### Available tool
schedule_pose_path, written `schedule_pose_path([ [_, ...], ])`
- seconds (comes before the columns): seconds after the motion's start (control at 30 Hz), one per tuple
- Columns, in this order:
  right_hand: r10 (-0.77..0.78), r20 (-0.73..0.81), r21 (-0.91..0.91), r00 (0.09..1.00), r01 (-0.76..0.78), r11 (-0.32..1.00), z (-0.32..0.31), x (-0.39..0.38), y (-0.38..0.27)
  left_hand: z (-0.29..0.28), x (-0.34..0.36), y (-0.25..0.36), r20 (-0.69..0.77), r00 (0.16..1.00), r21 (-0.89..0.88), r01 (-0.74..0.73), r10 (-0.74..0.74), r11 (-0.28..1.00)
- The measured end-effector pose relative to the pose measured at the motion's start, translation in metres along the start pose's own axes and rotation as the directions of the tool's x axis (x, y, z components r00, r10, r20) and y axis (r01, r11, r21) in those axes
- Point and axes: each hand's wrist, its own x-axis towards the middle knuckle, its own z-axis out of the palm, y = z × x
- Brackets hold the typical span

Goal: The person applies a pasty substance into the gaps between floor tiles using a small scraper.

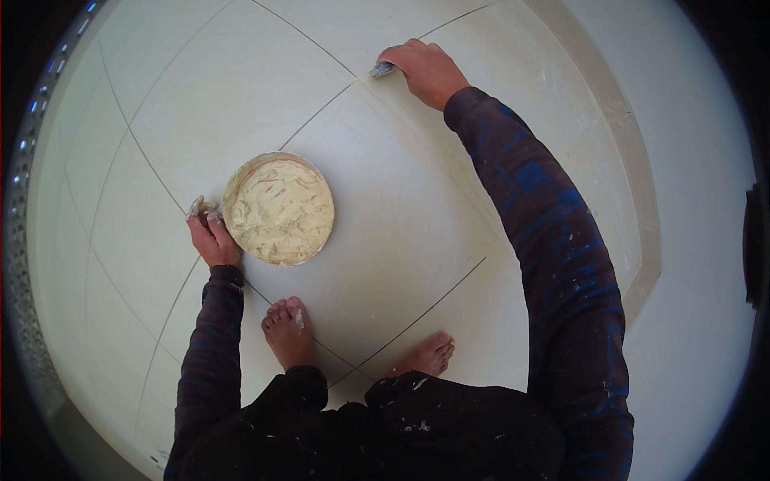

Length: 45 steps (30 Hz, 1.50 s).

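Observation:
A round tub (231, 210) full of cream-coloured paste (279, 210) stands on the tiled floor (385, 216), left of the middle. My left hand (213, 243) is at the tub's left side, fingers curled round a small, paste-smeared greyish lump (204, 207). I cannot make out what that lump is. Far ahead and to the right, my right hand (431, 74) grips a small grey scraper (383, 70), its edge down at the floor close to a dark tile joint. Much of the scraper is hidden under the fingers. A pale smeared band runs from there across the tiles toward me.
My bare feet (290, 327) are on the floor between my arms. A beige skirting strip (634, 176) curves along the right, against a white wall (698, 208). Dark joints (317, 116) divide the pale tiles. A patterned, shiny dark edge (24, 232) lies at far left.

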Motion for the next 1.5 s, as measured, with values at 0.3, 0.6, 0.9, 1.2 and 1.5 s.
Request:
schedule_pose_path([
  [0.3,-0.089,0.150,0.050,0.985,0.083,0.995,-0.040,-0.141,-0.005,-0.002,0.002,-0.002,0.020,1.000,0.042,-0.002,0.001,0.999],
  [0.6,0.065,0.301,-0.051,0.951,-0.052,0.997,-0.094,-0.303,-0.032,0.004,0.003,0.002,-0.005,1.000,-0.043,0.003,-0.004,0.999],
  [0.9,0.787,0.080,0.157,0.612,-0.788,0.596,-0.134,-0.371,-0.066,0.000,0.006,-0.009,0.070,0.992,-0.191,0.116,-0.104,0.975],
  [1.2,0.935,0.201,0.717,0.292,-0.694,0.063,-0.145,-0.233,-0.075,-0.015,0.023,0.002,0.200,0.956,-0.356,0.276,-0.216,0.893],
  [1.5,0.934,0.138,0.909,0.329,-0.417,0.012,-0.144,-0.071,-0.012,-0.018,0.113,-0.034,0.188,0.965,-0.299,0.234,-0.183,0.925],
])
